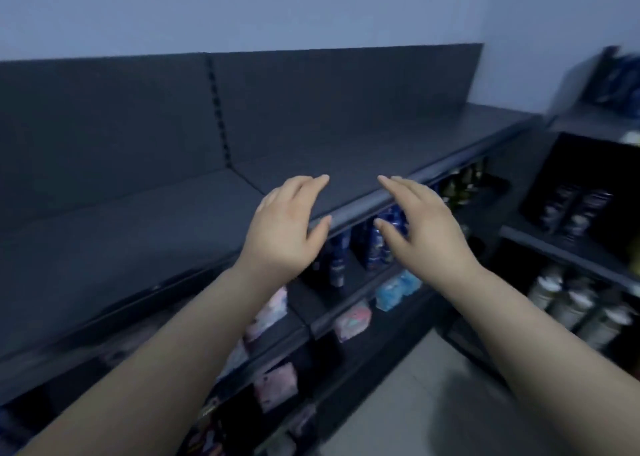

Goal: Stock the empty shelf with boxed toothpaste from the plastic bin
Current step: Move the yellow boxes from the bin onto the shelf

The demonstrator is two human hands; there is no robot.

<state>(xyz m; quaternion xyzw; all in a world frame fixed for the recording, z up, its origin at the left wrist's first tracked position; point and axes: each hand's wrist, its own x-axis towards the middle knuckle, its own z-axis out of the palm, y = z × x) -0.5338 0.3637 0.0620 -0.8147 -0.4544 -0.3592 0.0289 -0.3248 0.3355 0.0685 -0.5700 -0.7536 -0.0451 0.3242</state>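
Note:
A dark grey top shelf (138,220) runs from lower left to upper right with a dark back panel behind it, and nothing stands on it. My left hand (284,227) hovers over the shelf's front edge, fingers straight and holding nothing. My right hand (422,223) is held out a little to the right, just in front of that edge, fingers also straight and empty. The two palms face each other with a gap between them. No plastic bin and no toothpaste boxes are in view.
Below the top shelf, blue bottles (377,244) stand on a lower shelf, with light blue packs (398,287) and pink packs (351,320) further down. A second rack at the right holds white-capped cans (575,303). Grey floor (415,403) lies between them.

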